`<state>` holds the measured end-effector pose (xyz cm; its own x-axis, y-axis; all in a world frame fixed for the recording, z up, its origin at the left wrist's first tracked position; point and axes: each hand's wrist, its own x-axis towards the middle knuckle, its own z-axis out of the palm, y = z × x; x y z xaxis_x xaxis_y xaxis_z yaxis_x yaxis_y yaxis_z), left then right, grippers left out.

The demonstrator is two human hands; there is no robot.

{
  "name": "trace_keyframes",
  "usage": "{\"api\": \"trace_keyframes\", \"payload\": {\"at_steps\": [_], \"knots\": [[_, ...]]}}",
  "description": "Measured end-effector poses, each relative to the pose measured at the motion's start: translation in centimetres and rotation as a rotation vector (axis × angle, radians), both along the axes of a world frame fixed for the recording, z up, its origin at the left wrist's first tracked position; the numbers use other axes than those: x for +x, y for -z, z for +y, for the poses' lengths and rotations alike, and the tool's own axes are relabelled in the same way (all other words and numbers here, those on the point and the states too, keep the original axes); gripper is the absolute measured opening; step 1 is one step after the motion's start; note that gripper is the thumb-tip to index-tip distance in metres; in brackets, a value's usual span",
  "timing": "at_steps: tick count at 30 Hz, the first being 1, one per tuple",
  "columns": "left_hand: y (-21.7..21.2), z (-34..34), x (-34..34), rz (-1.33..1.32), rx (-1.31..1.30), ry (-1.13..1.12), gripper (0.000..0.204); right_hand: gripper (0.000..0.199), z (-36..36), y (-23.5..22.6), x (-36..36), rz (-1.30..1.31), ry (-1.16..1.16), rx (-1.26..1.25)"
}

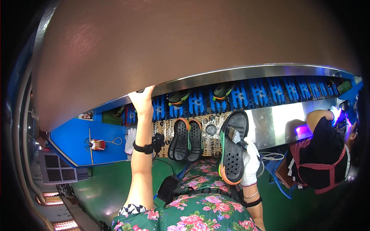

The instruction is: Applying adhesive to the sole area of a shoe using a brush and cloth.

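Observation:
My bare left hand (pixel 142 98), with a black band on its wrist, reaches up and grips the lower edge of a large brown hood (pixel 185 46). My right hand (pixel 250 163) wears a white glove and is closed on a small brush (pixel 236 136). The brush head lies on the studded face of a black shoe sole with an orange and green rim (pixel 232 154). That sole stands upright against the glove; what carries it is hidden. Two more black soles (pixel 187 139) lie side by side on a patterned mat just to its left.
A blue slatted conveyor (pixel 269 90) runs behind the bench and carries two shoes (pixel 177 98). A metal plate (pixel 273 119) lies at the right. A co-worker in a red checked apron (pixel 323 161) works beside a purple light. A blue table (pixel 77 138) and a spare white glove (pixel 131 139) are at the left.

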<state>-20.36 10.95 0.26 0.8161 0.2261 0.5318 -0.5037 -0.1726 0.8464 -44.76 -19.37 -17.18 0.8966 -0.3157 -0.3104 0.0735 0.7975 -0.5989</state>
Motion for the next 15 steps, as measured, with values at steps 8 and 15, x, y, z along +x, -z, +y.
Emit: {"api": "trace_keyframes", "payload": {"at_steps": [8,15], "knots": [[-1.6,-0.3,7.9,0.153,0.519,-0.433,0.113,0.039,0.2,-1.1,0.1,-0.015,-0.017,0.061],[-2.2,1.1,8.2,0.278,0.584,-0.257,0.125,0.039,0.4,-0.5,-0.2,0.001,0.004,0.010]]}}
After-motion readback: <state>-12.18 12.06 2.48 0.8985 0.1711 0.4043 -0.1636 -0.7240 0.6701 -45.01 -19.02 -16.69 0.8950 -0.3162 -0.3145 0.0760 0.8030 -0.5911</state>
